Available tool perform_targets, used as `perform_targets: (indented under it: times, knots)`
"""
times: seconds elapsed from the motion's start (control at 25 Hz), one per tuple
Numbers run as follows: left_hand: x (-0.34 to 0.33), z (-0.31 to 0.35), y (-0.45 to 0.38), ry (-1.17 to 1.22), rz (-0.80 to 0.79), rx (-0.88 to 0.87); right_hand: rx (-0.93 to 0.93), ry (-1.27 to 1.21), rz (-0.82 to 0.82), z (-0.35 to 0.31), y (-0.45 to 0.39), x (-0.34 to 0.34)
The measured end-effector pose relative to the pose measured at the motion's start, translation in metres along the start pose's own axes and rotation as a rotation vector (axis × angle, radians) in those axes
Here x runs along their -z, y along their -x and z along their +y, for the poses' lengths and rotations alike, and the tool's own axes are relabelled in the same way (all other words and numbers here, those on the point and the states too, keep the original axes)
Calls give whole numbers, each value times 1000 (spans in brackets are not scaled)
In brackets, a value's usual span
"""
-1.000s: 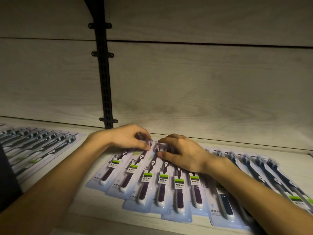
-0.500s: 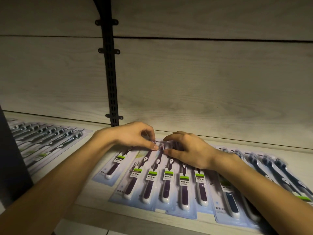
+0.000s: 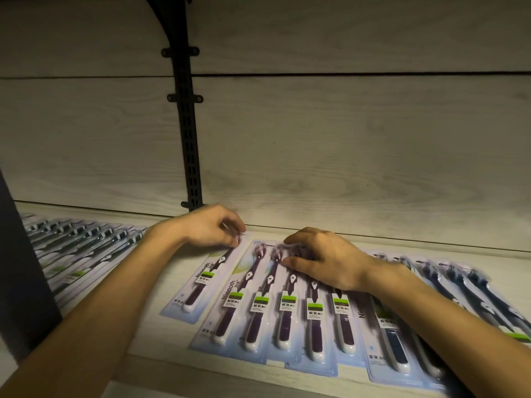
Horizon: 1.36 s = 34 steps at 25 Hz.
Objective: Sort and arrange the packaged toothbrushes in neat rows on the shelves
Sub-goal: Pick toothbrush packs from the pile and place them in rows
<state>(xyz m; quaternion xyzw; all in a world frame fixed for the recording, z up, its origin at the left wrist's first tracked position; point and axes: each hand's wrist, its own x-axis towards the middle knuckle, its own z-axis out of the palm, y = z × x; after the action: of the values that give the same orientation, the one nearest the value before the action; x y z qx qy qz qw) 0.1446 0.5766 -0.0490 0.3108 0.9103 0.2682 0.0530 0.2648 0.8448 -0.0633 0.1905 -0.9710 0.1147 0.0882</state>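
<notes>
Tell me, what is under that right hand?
The right hand lies on the far ends of the purple toothbrush packs. Their handles and green labels show toward the viewer. The brush heads beneath the palm are covered, so I cannot see them.

This is looking like a shop, at a retail display shelf (image 3: 161, 285). Many identical packaged toothbrushes (image 3: 258, 308) in blister cards with green price-style labels are lying in overlapping rows across the pale wood-grain board, with another row of packs (image 3: 83, 248) lying further left. A black slotted upright (image 3: 188, 133), the kind that carries adjustable shelf brackets, is running up the wood-grain back panel (image 3: 344, 145), and the lighting is staying dim under the shelf above.
</notes>
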Motion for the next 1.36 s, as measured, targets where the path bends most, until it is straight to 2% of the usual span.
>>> perform_targets:
  times: [0.56,0.84,1.04,1.2,1.36]
  knots:
    - [-5,26,11,209,-105,-7,7,6,-4,1,-2,0]
    - [-2,30,11,137,-130,-31,-18,-1,40,0,-2,2]
    - [-8,32,8,144,23,-104,-140,136,170,3,0,14]
    - [-22,40,6,98,-49,-114,-207,155,86,5,-1,16]
    - [-40,36,-1,-53,-22,-162,-164,143,41,-1,1,15]
